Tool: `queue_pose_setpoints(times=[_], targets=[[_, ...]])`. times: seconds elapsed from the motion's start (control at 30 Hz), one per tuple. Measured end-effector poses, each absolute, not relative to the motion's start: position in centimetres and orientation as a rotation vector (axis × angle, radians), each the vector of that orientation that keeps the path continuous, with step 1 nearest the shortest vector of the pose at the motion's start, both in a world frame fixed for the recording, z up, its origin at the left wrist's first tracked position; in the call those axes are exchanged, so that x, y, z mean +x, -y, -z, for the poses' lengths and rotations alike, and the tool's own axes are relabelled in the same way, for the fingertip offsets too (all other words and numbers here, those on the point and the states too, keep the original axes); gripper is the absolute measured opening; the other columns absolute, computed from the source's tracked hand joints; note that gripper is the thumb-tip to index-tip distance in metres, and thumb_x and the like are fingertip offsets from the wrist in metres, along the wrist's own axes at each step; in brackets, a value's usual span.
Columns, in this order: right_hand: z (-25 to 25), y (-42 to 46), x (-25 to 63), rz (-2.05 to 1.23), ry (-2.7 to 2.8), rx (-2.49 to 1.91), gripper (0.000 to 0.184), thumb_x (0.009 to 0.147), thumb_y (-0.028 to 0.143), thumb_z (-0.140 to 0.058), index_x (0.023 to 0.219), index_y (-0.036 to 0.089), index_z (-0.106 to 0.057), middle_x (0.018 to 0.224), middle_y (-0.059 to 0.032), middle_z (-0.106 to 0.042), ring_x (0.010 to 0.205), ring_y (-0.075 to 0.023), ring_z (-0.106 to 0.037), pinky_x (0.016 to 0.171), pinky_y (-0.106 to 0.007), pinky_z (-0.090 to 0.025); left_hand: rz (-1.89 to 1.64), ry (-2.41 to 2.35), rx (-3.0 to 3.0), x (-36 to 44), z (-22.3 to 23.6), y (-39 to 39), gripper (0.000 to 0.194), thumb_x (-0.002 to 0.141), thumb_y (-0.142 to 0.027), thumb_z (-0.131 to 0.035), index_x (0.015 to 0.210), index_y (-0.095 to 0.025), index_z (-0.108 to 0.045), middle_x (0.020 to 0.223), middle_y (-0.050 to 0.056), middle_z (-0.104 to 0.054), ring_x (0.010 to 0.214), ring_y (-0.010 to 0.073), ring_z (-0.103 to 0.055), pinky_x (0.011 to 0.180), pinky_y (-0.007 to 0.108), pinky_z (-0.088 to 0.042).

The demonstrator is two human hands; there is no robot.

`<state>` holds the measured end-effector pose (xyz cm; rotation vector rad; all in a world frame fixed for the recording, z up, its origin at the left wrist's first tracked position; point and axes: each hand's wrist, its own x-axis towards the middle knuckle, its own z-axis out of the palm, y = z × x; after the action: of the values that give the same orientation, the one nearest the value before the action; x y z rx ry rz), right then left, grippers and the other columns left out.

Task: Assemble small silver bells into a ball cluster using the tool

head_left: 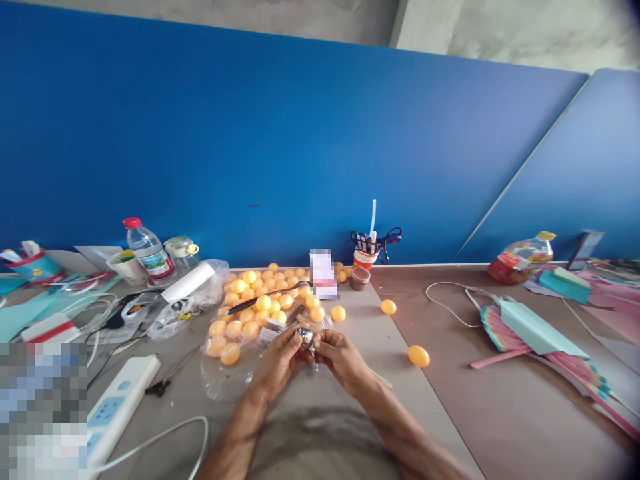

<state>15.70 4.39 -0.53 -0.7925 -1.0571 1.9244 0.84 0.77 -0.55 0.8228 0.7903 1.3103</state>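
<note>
A small, shiny, silvery round object [305, 337] is held up between my two hands above the table. My left hand [278, 360] is closed with thumb and fingers around its left side. On the other side my right hand [341, 358] pinches at its edge. A bit of clear film seems to hang below the fingers. Just beyond lies a clear plastic bag [220, 380] with many orange balls [250, 329] in and on it. A long dark-handled tool [245, 305] with a metal end rests across the balls.
Loose orange balls [419, 356] lie to the right. Behind stand a cup of pens and tools [366, 257] and a small brown tub [359, 279]. Leftward are a water bottle [153, 257], a power strip [113, 407] and cables. A tea bottle [523, 259] and fan [545, 333] lie right.
</note>
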Motion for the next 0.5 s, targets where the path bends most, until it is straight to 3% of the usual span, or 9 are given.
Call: queue_pose_setpoints(times=[0.5], targets=[[0.38,-4.3,15.68,-1.886,1.006,-0.874,0.037,0.058,0.034,-0.083,0.064,0.018,-0.051,0.048,0.0053,-0.054,0.049,-0.0087,-0.046,0.054,-0.024,-0.032,-1.316,-0.862,0.926,1.22,0.71,-0.57,0.034,0.081,-0.042,-0.066,0.105,-0.018,-0.067,0.086,0.004,-0.063,0.068,0.0163,-0.06,0.07,0.034,-0.05]])
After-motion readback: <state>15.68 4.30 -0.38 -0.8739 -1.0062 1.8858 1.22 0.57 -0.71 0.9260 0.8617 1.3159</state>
